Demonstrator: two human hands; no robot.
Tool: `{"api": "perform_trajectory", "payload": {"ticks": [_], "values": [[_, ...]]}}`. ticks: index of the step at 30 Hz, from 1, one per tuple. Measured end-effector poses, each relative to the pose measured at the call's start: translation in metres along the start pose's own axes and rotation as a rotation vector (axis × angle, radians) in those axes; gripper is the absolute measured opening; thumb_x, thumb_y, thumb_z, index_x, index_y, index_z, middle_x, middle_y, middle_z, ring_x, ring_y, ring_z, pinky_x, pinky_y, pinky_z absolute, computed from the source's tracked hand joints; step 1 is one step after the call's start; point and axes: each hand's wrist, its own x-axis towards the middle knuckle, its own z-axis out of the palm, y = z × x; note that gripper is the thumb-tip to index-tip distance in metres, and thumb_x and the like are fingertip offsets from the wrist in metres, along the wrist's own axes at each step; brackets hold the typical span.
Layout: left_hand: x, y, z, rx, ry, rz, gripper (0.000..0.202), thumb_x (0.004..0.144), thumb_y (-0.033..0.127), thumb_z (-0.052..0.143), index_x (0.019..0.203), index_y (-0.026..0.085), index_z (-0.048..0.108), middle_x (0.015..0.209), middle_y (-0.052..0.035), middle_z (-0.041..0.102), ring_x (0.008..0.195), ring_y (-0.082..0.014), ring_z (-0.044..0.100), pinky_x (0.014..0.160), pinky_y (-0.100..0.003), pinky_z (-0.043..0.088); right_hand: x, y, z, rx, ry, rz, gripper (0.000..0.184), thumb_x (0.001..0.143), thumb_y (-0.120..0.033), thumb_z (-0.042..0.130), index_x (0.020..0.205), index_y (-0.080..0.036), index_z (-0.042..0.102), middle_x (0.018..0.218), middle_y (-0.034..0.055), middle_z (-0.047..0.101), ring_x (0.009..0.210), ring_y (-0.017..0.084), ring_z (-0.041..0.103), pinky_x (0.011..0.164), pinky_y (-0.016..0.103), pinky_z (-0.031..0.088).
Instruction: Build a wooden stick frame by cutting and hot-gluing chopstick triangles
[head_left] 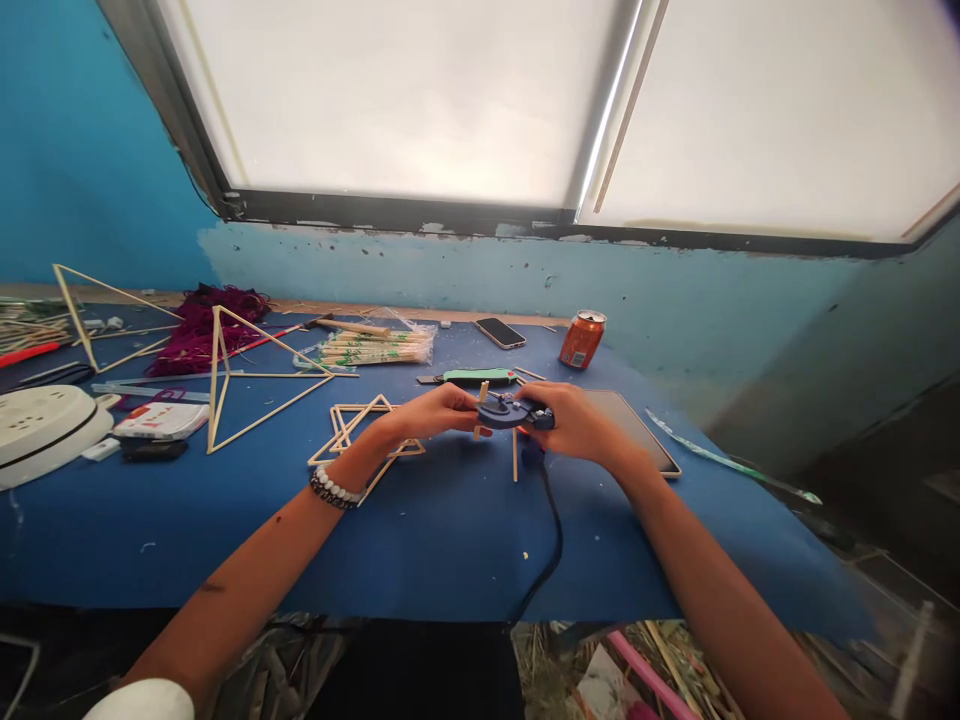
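My right hand (574,420) is closed around a dark blue hand tool (514,412) with small metal parts on its upper side; its exact kind is unclear. A black cord (555,520) hangs below it and runs over the table's front edge. My left hand (435,412) pinches a short, thin wooden stick (478,432) upright against the tool's left end. Another thin stick (515,460) lies below the tool. Under my left wrist rests a star-like frame of thin sticks (337,440). A green utility knife (480,377) lies just beyond my hands.
Triangular stick frames (274,375) stand at left, near purple yarn (202,330) and a white round device (49,430). Bagged sticks (379,347), a phone (501,333) and an orange can (582,340) line the back. A tablet-like panel (637,430) lies right on the blue table (450,550).
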Motion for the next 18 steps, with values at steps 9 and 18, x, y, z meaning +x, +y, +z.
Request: {"api": "perform_trajectory", "payload": {"ticks": [9, 18], "values": [[-0.027, -0.003, 0.002, -0.027, 0.051, -0.014, 0.041, 0.086, 0.046, 0.071, 0.106, 0.011, 0.079, 0.1, -0.0107, 0.078, 0.096, -0.0212, 0.07, 0.095, -0.031, 0.05, 0.018, -0.003, 0.001, 0.039, 0.072, -0.126, 0.037, 0.078, -0.017, 0.063, 0.115, -0.018, 0.068, 0.107, 0.0079, 0.072, 0.093, 0.024, 0.066, 0.078, 0.032, 0.045], [-0.024, 0.0, -0.004, 0.081, -0.032, -0.052, 0.042, 0.094, 0.047, 0.063, 0.12, 0.017, 0.075, 0.107, -0.0073, 0.077, 0.108, -0.0229, 0.067, 0.098, -0.031, 0.049, 0.044, -0.02, 0.003, 0.517, 0.019, -0.027, 0.028, 0.085, -0.042, 0.07, 0.092, -0.014, 0.07, 0.077, 0.0016, 0.064, 0.067, 0.012, 0.054, 0.06, 0.024, 0.041]]}}
